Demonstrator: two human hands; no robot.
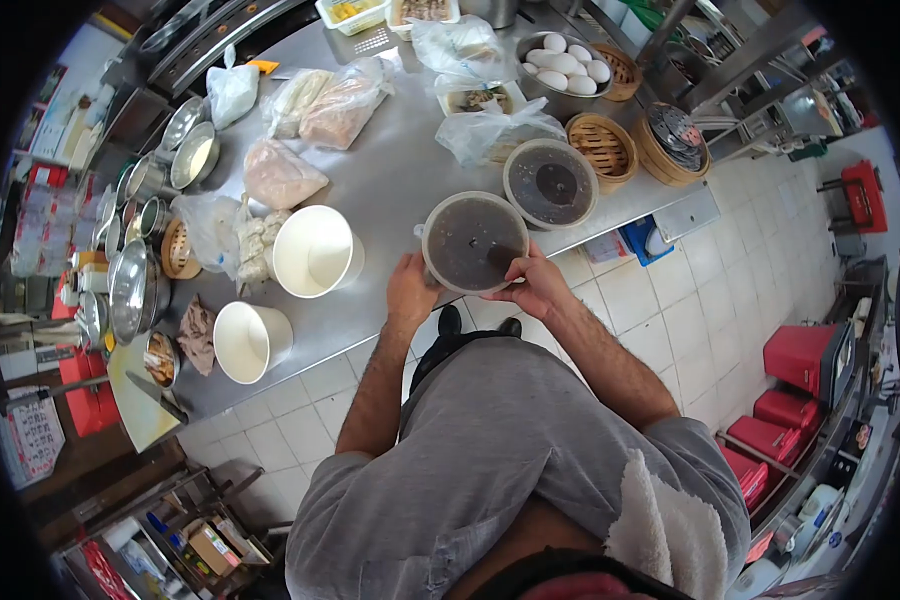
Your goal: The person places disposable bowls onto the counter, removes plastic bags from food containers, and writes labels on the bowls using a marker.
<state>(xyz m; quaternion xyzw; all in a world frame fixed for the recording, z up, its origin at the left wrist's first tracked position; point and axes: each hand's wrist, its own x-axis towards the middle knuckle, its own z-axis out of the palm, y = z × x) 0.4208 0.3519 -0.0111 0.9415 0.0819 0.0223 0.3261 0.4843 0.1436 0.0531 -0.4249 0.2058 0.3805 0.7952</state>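
At the front edge of the steel table [395,200], a round lidded tub with dark contents [473,240] sits between my hands. My left hand [410,290] holds its left side, with the fingers partly hidden behind the tub. My right hand [538,284] grips the lower right rim, fingers closed on it. A second round tub with dark contents [551,184] stands right beside it, to the upper right. Further left are two empty white paper tubs, one [313,252] nearer the table's middle and the other [253,342] close to the front edge.
A bowl of white eggs [567,65], bamboo steamers [602,148] and bagged food [345,103] lie further back. Metal bowls [135,290] line the left side. A knife [158,396] rests on a cutting board [135,375] at the left corner.
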